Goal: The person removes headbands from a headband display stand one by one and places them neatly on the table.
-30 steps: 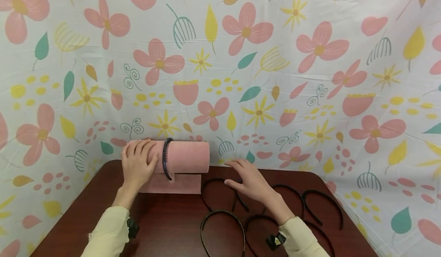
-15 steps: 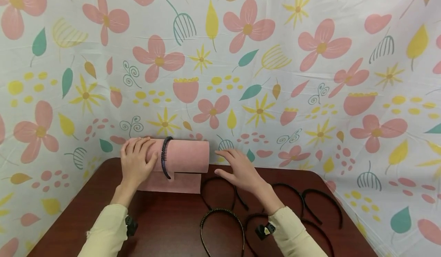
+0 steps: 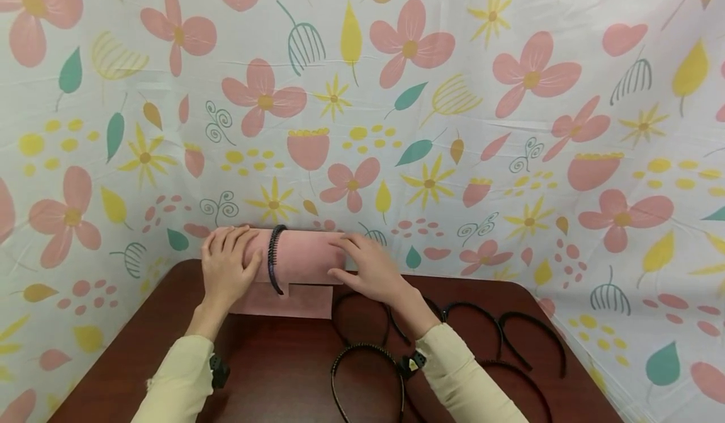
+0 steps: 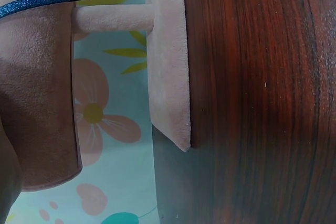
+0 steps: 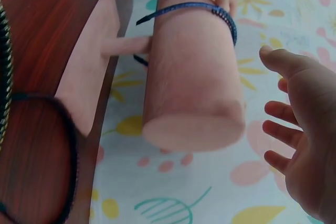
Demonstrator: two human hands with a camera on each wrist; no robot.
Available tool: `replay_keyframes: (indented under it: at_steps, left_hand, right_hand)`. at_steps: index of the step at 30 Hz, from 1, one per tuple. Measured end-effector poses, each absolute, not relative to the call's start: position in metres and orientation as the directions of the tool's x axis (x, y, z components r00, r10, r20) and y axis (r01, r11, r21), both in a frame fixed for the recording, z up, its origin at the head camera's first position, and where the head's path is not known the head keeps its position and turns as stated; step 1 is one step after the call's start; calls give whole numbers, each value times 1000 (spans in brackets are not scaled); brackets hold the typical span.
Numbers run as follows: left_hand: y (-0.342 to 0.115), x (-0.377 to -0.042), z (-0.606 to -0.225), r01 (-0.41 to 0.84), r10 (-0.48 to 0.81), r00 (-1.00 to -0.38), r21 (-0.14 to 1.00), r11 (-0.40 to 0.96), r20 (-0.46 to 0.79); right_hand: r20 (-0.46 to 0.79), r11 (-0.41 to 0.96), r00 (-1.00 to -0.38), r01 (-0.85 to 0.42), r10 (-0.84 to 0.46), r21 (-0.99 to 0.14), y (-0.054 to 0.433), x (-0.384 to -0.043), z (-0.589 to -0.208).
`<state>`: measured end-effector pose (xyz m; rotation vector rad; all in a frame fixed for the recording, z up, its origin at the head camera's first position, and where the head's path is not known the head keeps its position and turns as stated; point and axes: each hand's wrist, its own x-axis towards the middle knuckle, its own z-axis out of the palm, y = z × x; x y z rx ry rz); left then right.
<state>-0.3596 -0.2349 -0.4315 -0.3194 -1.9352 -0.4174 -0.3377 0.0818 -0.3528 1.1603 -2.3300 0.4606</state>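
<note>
A pink plush display stand (image 3: 306, 254) stands at the table's back left, its padded roll lying sideways on a short post over a flat base (image 3: 308, 303). A dark blue headband (image 3: 272, 262) with comb teeth is fitted over the roll near its middle; its glittery band shows in the left wrist view. My left hand (image 3: 226, 262) grips the roll's left end, fingers over the top and thumb in front. My right hand (image 3: 372, 269) is at the roll's right end with fingers spread; in the right wrist view the hand (image 5: 310, 121) appears beside the roll, holding nothing.
A gold-beaded headband (image 3: 365, 345) lies on the dark wood table (image 3: 272, 366) at the front middle. Several black headbands, one at the far right (image 3: 557, 342), are spread over the right side. A flower-patterned cloth (image 3: 362, 102) hangs behind the table.
My right hand has moved left, from above the headbands on the table to the roll's right end. My left hand, the stand and the blue headband have stayed in place.
</note>
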Motion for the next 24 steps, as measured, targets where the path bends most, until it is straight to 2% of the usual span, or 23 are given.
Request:
replay_keyframes:
  at_steps: [8, 14, 24]
  left_hand:
    - [-235, -361, -434, 390, 28, -413, 149, 909, 910]
    - [-235, -359, -433, 391, 32, -416, 147, 909, 909]
    - [-234, -360, -433, 387, 35, -376, 123, 914, 926]
  right_hand:
    - [507, 627, -587, -771, -631, -111, 51, -343, -346]
    - [497, 632, -591, -768, -635, -105, 30, -350, -344]
    - [469, 666, -606, -744, -643, -50, 2, -357, -344]
